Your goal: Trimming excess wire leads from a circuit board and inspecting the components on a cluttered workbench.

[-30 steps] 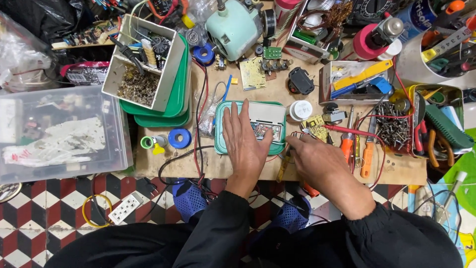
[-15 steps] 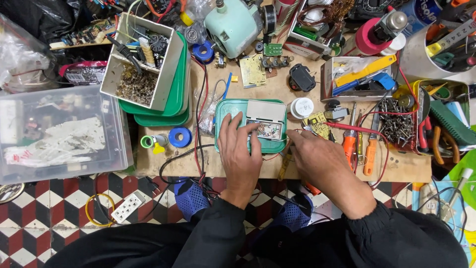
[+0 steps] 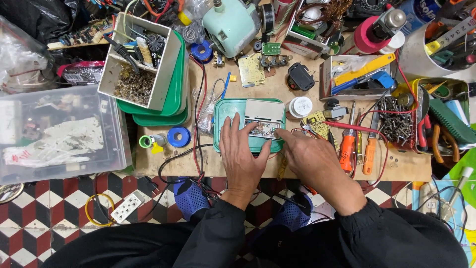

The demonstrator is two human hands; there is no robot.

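Teal tray [image 3: 225, 106]: smooth plastic, slight gloss. Small device [image 3: 264, 113] on it: matt pale plastic casing, bare circuit board exposed. Workbench [image 3: 396, 166]: raw matt wood, scuffed. Screwdrivers [image 3: 348, 144] at right: glossy orange plastic handles, metal shafts. Left storage bin [image 3: 59, 134]: clear plastic, cloudy. Floor [image 3: 44, 208]: glossy checkered tile.
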